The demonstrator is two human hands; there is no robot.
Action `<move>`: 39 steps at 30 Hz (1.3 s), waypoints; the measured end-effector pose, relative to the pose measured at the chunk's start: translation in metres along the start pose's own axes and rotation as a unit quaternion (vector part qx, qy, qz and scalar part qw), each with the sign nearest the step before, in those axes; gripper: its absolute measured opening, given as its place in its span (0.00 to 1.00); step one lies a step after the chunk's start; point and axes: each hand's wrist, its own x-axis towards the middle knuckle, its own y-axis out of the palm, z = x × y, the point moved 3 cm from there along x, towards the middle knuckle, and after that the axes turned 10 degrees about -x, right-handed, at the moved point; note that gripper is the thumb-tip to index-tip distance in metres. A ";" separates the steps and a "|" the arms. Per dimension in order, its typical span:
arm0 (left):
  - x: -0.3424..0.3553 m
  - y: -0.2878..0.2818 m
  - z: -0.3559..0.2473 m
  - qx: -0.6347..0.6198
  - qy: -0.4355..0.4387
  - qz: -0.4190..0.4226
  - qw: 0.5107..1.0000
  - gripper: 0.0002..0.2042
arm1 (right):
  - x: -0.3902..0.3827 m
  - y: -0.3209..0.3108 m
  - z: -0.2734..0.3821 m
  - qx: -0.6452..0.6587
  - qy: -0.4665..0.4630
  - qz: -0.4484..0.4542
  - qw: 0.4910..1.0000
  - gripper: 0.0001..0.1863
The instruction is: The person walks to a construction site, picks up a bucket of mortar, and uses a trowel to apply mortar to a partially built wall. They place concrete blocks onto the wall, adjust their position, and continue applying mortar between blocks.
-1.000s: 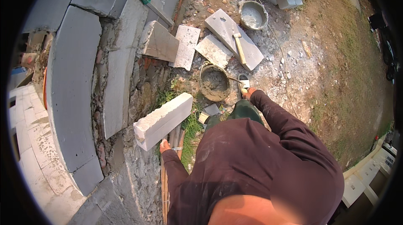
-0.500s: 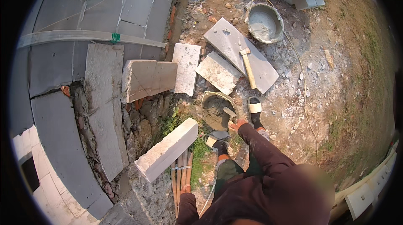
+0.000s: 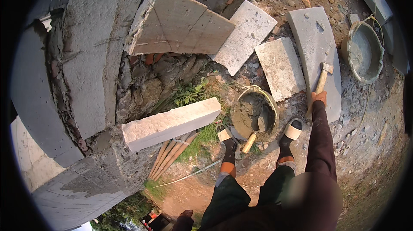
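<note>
Your right hand (image 3: 319,97) is wrapped round the wooden-handled, metal-headed hammer (image 3: 322,81) on the long grey rectangular slab (image 3: 312,35); the grip looks complete, the hammer not yet raised; whether your shadowed left hand (image 3: 186,215) is spread, I cannot tell

The dirt ground (image 3: 185,194) (stony in places) bears two buckets (image 3: 347,48) and pale slabs (image 3: 312,37).

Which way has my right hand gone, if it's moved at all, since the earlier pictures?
Yes: against the near bucket, your right hand has moved forward and to the right, onto the hammer.
</note>
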 end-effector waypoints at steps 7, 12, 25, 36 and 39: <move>0.007 -0.031 -0.052 -0.194 -0.005 -0.030 0.981 0.25 | -0.031 0.024 -0.111 0.197 0.010 0.049 0.979 0.27; 0.010 0.063 0.013 -0.265 0.065 -0.031 0.962 0.24 | -0.330 -0.201 0.023 0.324 -0.271 0.202 0.884 0.09; 0.051 -0.089 0.019 -0.585 0.050 -0.108 0.803 0.31 | -0.569 -0.312 0.268 0.289 -0.444 0.240 0.814 0.10; 0.050 0.131 0.121 -0.550 -0.117 -0.094 0.822 0.21 | -0.530 -0.236 0.221 0.227 -0.396 0.315 0.832 0.10; 0.077 0.113 0.133 -0.591 -0.083 -0.100 0.796 0.21 | -0.442 -0.221 0.174 0.180 -0.449 0.218 0.848 0.13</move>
